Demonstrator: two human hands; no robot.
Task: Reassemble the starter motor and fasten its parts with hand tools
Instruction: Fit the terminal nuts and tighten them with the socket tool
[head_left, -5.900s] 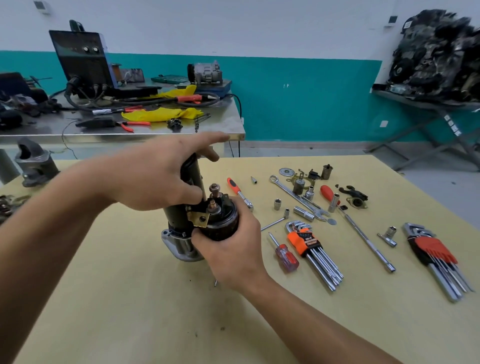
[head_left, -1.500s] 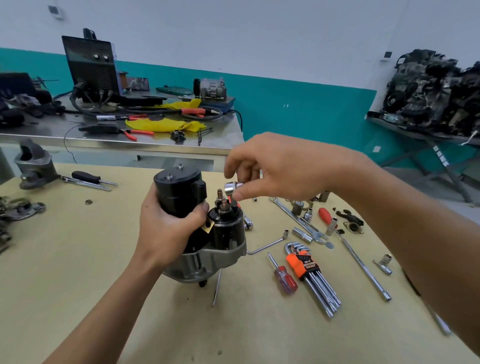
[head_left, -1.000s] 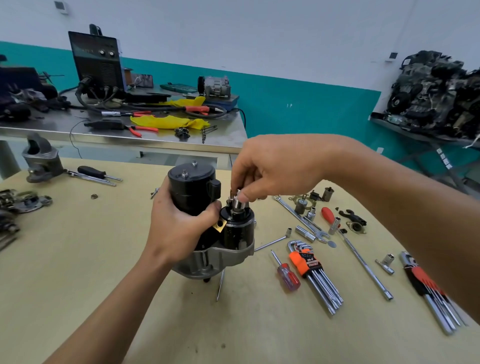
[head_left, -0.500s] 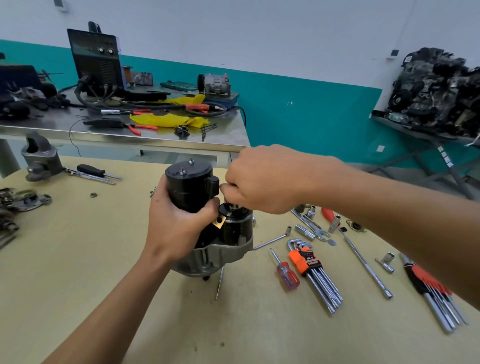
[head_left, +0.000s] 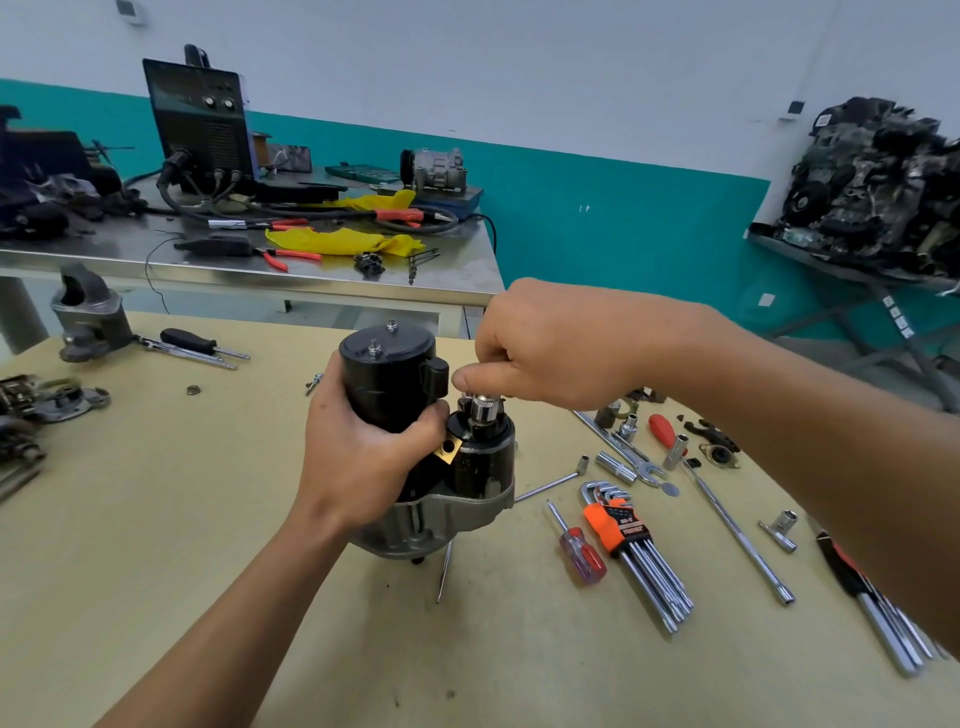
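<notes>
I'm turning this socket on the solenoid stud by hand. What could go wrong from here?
1. The right hand pinches the socket with fingertips only, no handle fitted; it may slip off or seat crooked.
2. The starter motor stands on end, steadied only by the left hand; if that grip loosens, it may tip.

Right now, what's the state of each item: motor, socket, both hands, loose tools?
starter motor: upright on the table, grey nose housing down, held.
socket: upright over a terminal on top of the solenoid, pinched at its top.
left hand: grips the black motor body.
right hand: fingertips pinch the socket.
hex key set: lying flat, keys in the orange holder, untouched.
screwdriver: lying flat, untouched.
</notes>
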